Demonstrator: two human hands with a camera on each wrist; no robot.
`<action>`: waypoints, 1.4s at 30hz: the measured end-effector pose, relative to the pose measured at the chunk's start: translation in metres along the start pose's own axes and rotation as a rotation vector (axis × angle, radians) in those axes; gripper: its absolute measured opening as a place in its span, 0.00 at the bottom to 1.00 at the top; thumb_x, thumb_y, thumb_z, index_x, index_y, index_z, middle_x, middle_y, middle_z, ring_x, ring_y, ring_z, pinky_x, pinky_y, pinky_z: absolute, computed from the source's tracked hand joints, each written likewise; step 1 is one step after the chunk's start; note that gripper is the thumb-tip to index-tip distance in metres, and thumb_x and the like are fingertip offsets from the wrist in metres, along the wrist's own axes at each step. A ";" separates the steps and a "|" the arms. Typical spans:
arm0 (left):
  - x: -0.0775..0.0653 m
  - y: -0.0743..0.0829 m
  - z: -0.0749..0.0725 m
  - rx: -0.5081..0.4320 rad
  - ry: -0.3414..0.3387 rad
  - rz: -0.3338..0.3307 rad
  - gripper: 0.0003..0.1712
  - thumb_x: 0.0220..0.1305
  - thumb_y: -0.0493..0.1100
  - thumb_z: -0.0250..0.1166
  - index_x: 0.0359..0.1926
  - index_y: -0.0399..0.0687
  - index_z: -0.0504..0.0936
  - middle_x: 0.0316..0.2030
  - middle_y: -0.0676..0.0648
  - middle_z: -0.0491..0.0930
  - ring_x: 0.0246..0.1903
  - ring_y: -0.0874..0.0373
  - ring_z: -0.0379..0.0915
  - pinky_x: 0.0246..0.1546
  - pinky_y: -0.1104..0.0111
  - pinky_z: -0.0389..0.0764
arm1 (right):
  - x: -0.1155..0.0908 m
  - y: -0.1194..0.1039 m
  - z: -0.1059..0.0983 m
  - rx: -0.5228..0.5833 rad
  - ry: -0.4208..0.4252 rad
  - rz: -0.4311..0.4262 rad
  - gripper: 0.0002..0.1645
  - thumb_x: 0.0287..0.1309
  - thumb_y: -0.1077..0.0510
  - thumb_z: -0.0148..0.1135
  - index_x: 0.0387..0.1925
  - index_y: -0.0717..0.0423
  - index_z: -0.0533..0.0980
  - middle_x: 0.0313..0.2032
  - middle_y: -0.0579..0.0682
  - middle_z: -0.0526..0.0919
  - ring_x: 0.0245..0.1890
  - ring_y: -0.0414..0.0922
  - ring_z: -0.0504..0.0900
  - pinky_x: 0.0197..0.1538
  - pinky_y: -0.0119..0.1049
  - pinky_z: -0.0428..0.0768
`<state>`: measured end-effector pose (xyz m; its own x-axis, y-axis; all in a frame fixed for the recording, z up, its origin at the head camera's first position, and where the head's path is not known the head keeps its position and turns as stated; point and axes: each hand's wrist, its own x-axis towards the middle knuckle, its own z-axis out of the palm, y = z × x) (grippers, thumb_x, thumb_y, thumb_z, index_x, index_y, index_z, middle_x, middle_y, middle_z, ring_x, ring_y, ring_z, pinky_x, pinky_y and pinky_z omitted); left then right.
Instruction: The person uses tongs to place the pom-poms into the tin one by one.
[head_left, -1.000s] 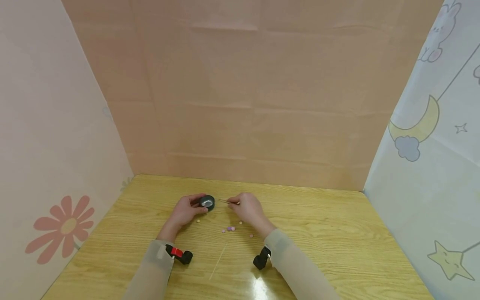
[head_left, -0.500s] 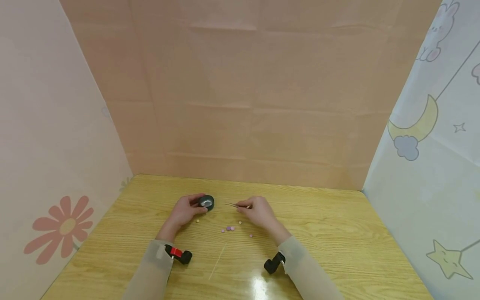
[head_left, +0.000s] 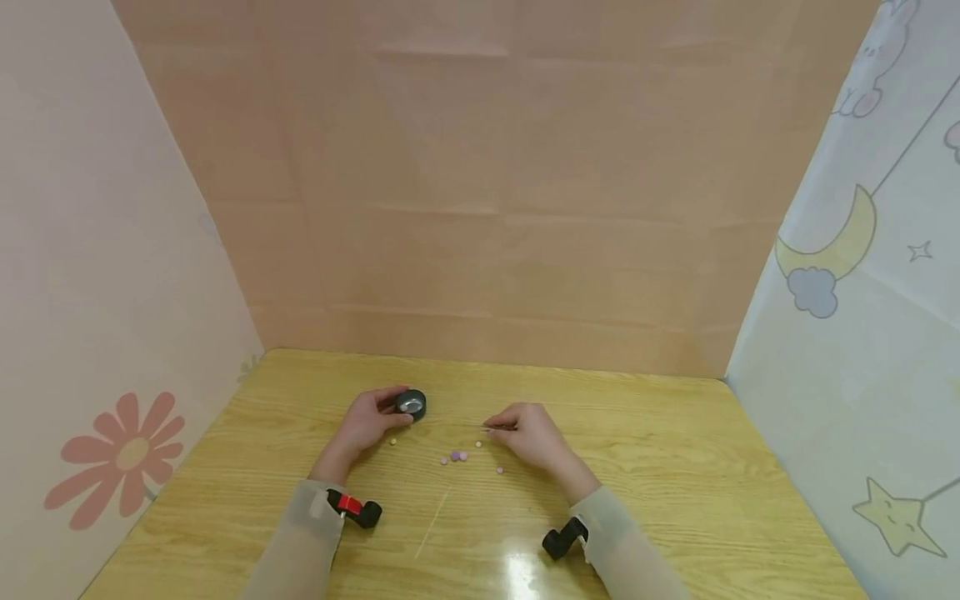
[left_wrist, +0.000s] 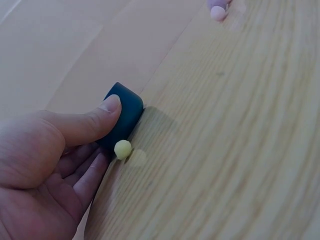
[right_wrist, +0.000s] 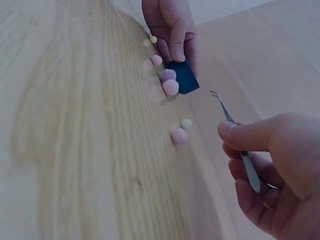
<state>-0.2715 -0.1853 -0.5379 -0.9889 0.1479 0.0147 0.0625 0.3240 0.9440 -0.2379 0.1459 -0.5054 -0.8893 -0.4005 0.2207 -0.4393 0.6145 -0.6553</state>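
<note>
Tweezers (right_wrist: 249,169) sit pinched in the right hand (head_left: 534,437), tips slightly parted, near small balls (head_left: 455,457) strewn between the hands; the left hand (head_left: 365,421) grips a dark cup (left_wrist: 131,107). A light squeeze and a steady cup would likely serve best, as the balls look apt to roll. Beneath both hands is a shiny wood-grain bench (head_left: 637,467), with a tan wall (head_left: 412,167) beyond them and patterned walls (head_left: 825,417) to either side.

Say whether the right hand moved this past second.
Yes: judged against the purple ball, the right hand shifted right and down in the head view.
</note>
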 end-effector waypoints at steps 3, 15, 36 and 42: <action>-0.002 0.001 -0.001 0.003 -0.004 0.004 0.34 0.65 0.33 0.77 0.71 0.34 0.78 0.70 0.30 0.74 0.69 0.38 0.73 0.67 0.53 0.78 | -0.004 0.002 -0.005 -0.036 -0.015 -0.036 0.07 0.67 0.59 0.75 0.45 0.50 0.93 0.39 0.41 0.90 0.40 0.39 0.86 0.43 0.36 0.86; -0.001 -0.003 -0.001 0.014 -0.015 0.015 0.35 0.66 0.33 0.77 0.71 0.33 0.77 0.70 0.29 0.74 0.69 0.37 0.74 0.67 0.51 0.78 | -0.025 0.015 -0.034 -0.070 -0.143 -0.101 0.07 0.67 0.59 0.74 0.45 0.50 0.93 0.38 0.37 0.89 0.38 0.35 0.84 0.40 0.34 0.85; -0.001 -0.004 -0.003 0.010 -0.005 0.002 0.35 0.67 0.34 0.76 0.72 0.36 0.77 0.70 0.31 0.75 0.68 0.39 0.74 0.67 0.52 0.78 | -0.039 0.024 -0.046 -0.093 -0.268 -0.138 0.07 0.66 0.57 0.76 0.45 0.47 0.93 0.37 0.36 0.89 0.36 0.32 0.83 0.39 0.32 0.84; 0.000 -0.003 -0.002 0.014 -0.008 0.006 0.35 0.67 0.35 0.76 0.72 0.36 0.77 0.70 0.31 0.75 0.68 0.38 0.74 0.67 0.52 0.78 | -0.040 0.023 -0.048 -0.110 -0.269 -0.138 0.08 0.65 0.58 0.76 0.44 0.47 0.93 0.36 0.33 0.87 0.35 0.31 0.83 0.38 0.31 0.84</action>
<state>-0.2720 -0.1879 -0.5403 -0.9874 0.1575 0.0173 0.0701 0.3362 0.9392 -0.2182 0.2082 -0.4947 -0.7610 -0.6420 0.0935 -0.5780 0.6054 -0.5472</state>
